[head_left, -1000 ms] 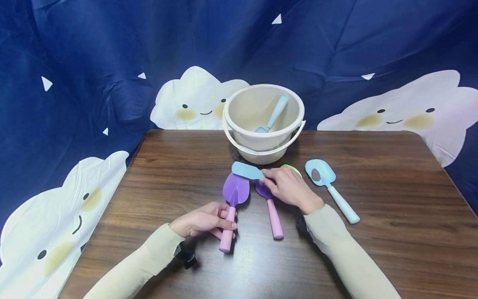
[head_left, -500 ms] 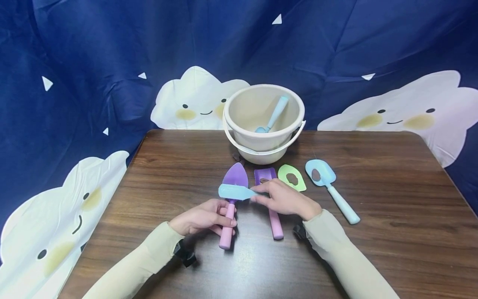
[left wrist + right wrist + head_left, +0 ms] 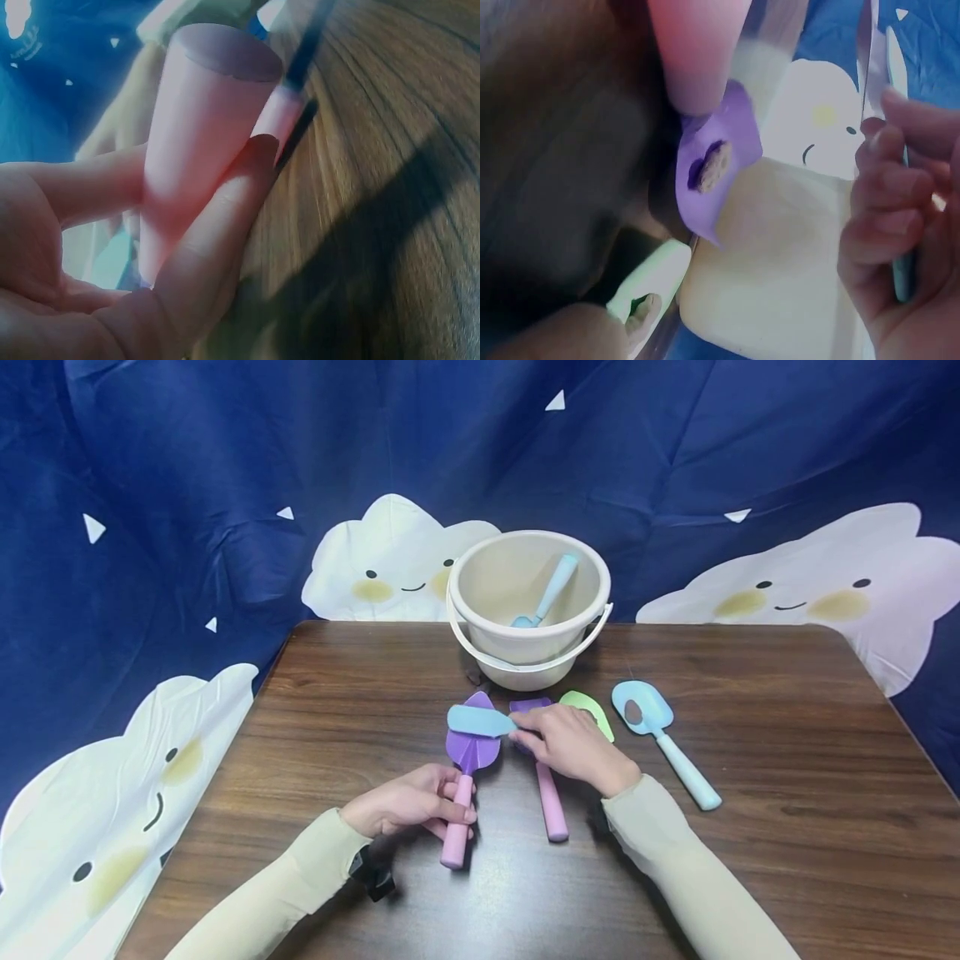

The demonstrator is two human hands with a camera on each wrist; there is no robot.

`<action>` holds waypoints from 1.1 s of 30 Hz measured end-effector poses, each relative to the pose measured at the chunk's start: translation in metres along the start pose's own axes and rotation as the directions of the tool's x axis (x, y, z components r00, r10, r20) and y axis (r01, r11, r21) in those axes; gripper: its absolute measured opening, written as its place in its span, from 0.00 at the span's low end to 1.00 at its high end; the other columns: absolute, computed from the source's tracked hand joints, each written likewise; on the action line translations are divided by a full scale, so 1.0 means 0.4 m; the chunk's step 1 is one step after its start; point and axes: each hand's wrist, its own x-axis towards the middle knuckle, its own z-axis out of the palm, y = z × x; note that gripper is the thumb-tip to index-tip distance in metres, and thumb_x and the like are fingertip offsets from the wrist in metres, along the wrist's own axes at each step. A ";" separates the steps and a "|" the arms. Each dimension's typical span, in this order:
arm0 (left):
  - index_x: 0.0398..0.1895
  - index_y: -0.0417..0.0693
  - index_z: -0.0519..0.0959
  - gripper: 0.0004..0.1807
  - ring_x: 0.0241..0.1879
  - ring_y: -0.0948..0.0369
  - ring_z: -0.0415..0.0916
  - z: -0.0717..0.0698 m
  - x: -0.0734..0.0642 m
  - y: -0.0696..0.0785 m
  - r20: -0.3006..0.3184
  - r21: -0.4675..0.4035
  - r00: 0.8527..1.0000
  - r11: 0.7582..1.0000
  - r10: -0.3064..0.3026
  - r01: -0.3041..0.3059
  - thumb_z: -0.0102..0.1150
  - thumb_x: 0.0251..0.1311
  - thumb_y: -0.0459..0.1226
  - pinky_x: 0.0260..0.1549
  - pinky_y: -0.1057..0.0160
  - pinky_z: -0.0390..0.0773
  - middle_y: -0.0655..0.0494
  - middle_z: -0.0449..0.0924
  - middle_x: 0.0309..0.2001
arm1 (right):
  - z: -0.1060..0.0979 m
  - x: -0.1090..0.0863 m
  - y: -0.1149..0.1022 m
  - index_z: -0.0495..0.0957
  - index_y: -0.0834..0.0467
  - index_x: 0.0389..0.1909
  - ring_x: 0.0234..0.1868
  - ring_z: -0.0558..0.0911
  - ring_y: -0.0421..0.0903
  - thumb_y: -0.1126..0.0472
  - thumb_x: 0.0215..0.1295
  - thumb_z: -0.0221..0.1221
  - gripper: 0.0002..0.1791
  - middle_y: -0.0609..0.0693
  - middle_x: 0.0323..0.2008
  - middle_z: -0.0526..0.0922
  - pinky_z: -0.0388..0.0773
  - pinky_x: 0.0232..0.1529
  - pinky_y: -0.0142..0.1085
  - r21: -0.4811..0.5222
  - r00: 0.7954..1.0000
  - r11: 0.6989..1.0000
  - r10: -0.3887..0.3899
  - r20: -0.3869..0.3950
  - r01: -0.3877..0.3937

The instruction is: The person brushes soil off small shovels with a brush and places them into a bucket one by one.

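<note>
My left hand (image 3: 416, 799) grips the pink handle of a purple trowel (image 3: 474, 753), whose blade points toward the bucket. In the left wrist view, the pink handle (image 3: 199, 142) stands between thumb and fingers. My right hand (image 3: 573, 742) pinches the narrow end of a flat, light blue spatula-like tool (image 3: 478, 721). That tool lies crosswise over the trowel's blade in the head view; the right wrist view shows it as a thin edge (image 3: 896, 67). Beneath my right hand is a purple square-ended shovel (image 3: 551, 802) with a pink handle, its head partly hidden and bearing a brownish lump (image 3: 714, 166).
A cream bucket (image 3: 480, 647) with a light blue tool (image 3: 557, 585) inside stands at the table's back. A green leaf-shaped piece (image 3: 588, 703) lies beyond my right hand. Farther right rests a light blue shovel (image 3: 678, 760) with a brown spot on its scoop. Behind hangs a blue cloud-print curtain (image 3: 225, 460).
The light blue tool slid down the trowel's blade toward its handle, then back up toward the tip, with my right hand. My left hand kept its grip, the trowel shifting slightly.
</note>
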 end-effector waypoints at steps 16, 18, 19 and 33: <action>0.52 0.25 0.62 0.22 0.32 0.58 0.83 -0.004 -0.001 0.004 0.004 -0.035 1.000 0.999 0.001 -0.001 0.58 0.59 0.26 0.35 0.54 0.86 0.53 0.80 0.34 | -0.006 -0.001 0.012 0.82 0.54 0.53 0.44 0.86 0.46 0.51 0.66 0.59 0.18 0.49 0.45 0.87 0.82 0.43 0.43 0.114 0.998 0.993 -0.006 -0.067 0.014; 0.53 0.25 0.62 0.22 0.32 0.58 0.83 -0.006 -0.001 0.006 0.000 -0.036 1.000 0.999 0.005 -0.005 0.58 0.59 0.26 0.35 0.54 0.86 0.54 0.80 0.33 | -0.006 -0.005 0.007 0.81 0.54 0.53 0.47 0.85 0.44 0.52 0.67 0.59 0.18 0.48 0.48 0.86 0.82 0.46 0.42 0.183 0.999 0.982 -0.039 -0.010 0.040; 0.53 0.25 0.62 0.22 0.32 0.58 0.83 -0.006 0.000 0.007 -0.001 -0.036 1.000 0.999 0.007 -0.007 0.58 0.59 0.26 0.35 0.54 0.86 0.53 0.80 0.34 | -0.007 -0.007 0.004 0.81 0.54 0.53 0.47 0.85 0.43 0.52 0.66 0.59 0.18 0.48 0.47 0.86 0.82 0.46 0.41 0.216 0.998 0.975 -0.053 0.021 0.048; 0.51 0.25 0.62 0.21 0.33 0.58 0.83 -0.002 -0.004 0.010 0.009 -0.016 1.000 1.000 0.001 -0.001 0.58 0.59 0.25 0.36 0.53 0.86 0.52 0.80 0.34 | -0.018 -0.011 -0.006 0.83 0.50 0.51 0.38 0.84 0.39 0.52 0.66 0.60 0.16 0.45 0.43 0.87 0.80 0.37 0.37 0.159 0.991 0.986 -0.076 0.111 0.058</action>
